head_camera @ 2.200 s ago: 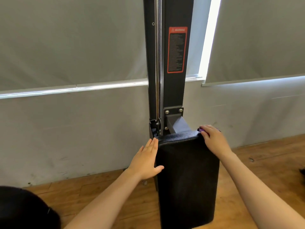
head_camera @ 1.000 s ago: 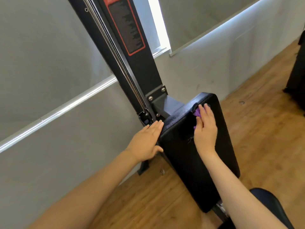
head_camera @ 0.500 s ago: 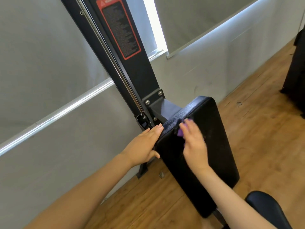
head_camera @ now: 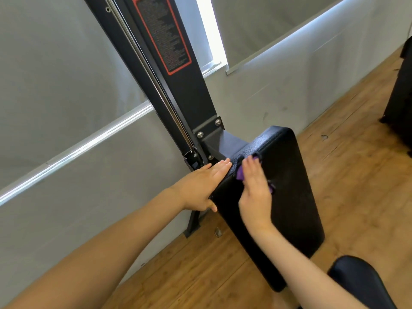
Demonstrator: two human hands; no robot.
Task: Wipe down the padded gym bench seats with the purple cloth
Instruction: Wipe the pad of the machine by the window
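Note:
A black padded bench pad stands fixed to a dark steel upright. My right hand lies flat on the pad's upper left part and presses the purple cloth against it; only small purple bits show at the fingers and beside the palm. My left hand rests with straight fingers against the pad's left side edge, thumb below.
A second dark padded seat shows at the bottom right. A grey wall with blinds runs close behind the upright. Wooden floor spreads to the right, with a black machine at the right edge.
My right hand with the cloth has slid left across the top of the pad, from its right corner towards my left hand. My left hand has stayed on the side edge.

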